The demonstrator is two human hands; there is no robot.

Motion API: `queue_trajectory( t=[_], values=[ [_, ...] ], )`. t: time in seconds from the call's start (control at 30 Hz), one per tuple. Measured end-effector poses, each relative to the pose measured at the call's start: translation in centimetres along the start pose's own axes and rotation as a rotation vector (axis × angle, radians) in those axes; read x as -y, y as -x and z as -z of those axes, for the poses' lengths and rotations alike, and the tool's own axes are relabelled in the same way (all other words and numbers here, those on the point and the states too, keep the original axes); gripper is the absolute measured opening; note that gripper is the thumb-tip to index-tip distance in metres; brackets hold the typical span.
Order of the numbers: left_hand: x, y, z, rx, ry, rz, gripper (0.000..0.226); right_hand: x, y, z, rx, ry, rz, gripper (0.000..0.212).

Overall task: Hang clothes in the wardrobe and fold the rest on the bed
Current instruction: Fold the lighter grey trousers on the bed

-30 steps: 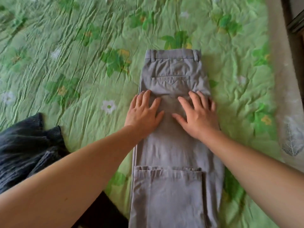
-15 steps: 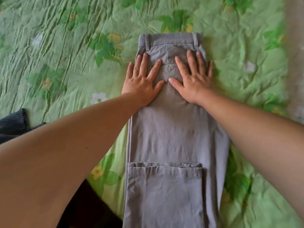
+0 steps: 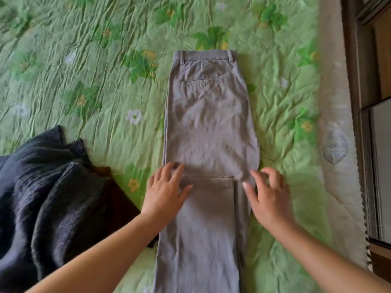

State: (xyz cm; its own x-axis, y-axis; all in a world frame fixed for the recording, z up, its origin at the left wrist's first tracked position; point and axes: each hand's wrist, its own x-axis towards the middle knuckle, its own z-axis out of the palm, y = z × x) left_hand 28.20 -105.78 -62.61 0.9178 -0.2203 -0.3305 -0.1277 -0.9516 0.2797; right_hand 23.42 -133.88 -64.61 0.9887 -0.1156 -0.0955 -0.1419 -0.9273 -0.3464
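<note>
Grey trousers (image 3: 209,123) lie flat on the green flowered bedspread (image 3: 95,85), waistband at the far end, legs folded lengthwise. The hem end is doubled back over the legs, its edge (image 3: 211,177) running across the middle. My left hand (image 3: 165,191) rests on the left side of that folded hem edge with fingers spread and lightly bent. At the right side of the same edge, my right hand (image 3: 268,195) has its fingers curved at the trousers' right border; whether it grips cloth I cannot tell.
A heap of dark knitted clothing (image 3: 48,197) lies on the bed at the left, close to the trousers. The bed's pale edge (image 3: 338,123) runs down the right side, with dark wooden furniture (image 3: 372,81) beyond it.
Both hands have slid back from the seat near the waistband to the folded hem edge in the middle. The trousers lie in the same place.
</note>
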Motion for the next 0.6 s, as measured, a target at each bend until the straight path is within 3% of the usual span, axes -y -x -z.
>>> queue_trajectory(
  t=[0.07,0.17,0.23,0.33,0.43,0.6],
  values=[
    [0.5,1.7,0.7,0.019,0.130,0.090,0.065,3.0,1.7,0.7,0.169,-0.243,-0.061,0.057],
    [1.0,1.1,2.1,0.132,0.202,0.127,0.057,6.2,1.1,1.0,0.353,-0.423,-0.329,0.065],
    [1.4,-0.7,3.4,0.249,0.275,0.133,0.037,7.0,-0.7,0.8,0.413,-0.482,-0.476,0.058],
    [1.6,-1.1,4.1,0.328,0.577,0.212,0.017,7.0,-1.7,0.7,0.489,-0.599,-0.576,0.038],
    [1.6,1.6,3.5,0.234,0.715,0.249,0.016,6.7,0.5,1.3,0.467,-0.673,-0.536,0.015],
    [1.5,2.3,4.0,0.135,0.772,0.251,0.014,6.6,0.4,2.3,0.445,-0.588,-0.342,0.015]
  ],
)
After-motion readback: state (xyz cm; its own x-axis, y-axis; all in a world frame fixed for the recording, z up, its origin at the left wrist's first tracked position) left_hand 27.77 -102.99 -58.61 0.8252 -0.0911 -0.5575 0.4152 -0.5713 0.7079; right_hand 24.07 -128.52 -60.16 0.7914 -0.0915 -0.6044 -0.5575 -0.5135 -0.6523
